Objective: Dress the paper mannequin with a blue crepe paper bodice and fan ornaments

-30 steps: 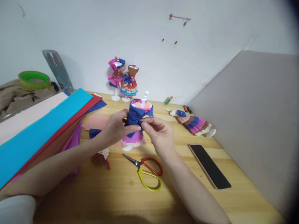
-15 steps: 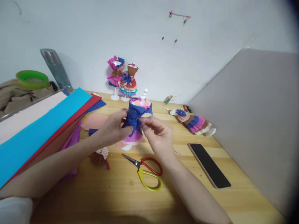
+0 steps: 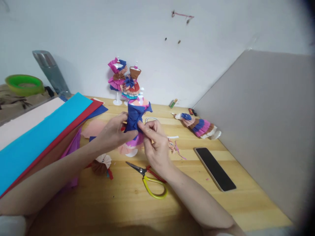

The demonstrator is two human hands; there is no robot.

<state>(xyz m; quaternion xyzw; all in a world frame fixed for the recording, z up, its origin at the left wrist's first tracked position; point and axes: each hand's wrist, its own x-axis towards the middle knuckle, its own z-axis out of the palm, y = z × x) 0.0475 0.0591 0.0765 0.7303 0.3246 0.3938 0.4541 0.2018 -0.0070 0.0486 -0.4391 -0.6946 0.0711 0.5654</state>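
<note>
A miniature dress form (image 3: 141, 97) stands upright between my hands, dressed in a wrapped blue crepe-paper bodice (image 3: 134, 113) over a pink paper skirt (image 3: 135, 141). My left hand (image 3: 114, 133) is closed around the bodice's left side, thumb across the front and the other fingers partly hidden behind it. On the front right, the fingertips of my right hand (image 3: 156, 146) pinch the blue paper at the waist. Just below lie scissors (image 3: 141, 171) with one red and one yellow handle, the red one partly covered by my right wrist.
Stacked coloured paper sheets (image 3: 49, 124) lie at left, near a bottle (image 3: 51, 73) and green tape roll (image 3: 24, 84). Two dressed forms (image 3: 117, 78) stand by the wall. A third dressed form (image 3: 198, 126) lies at right above a phone (image 3: 215, 168). A paper rosette (image 3: 101, 164) sits left of the scissors.
The view has shifted slightly. My right hand has curled its fingers in more and turned at the waist of the blue bodice. My left hand keeps its hold on the form.
</note>
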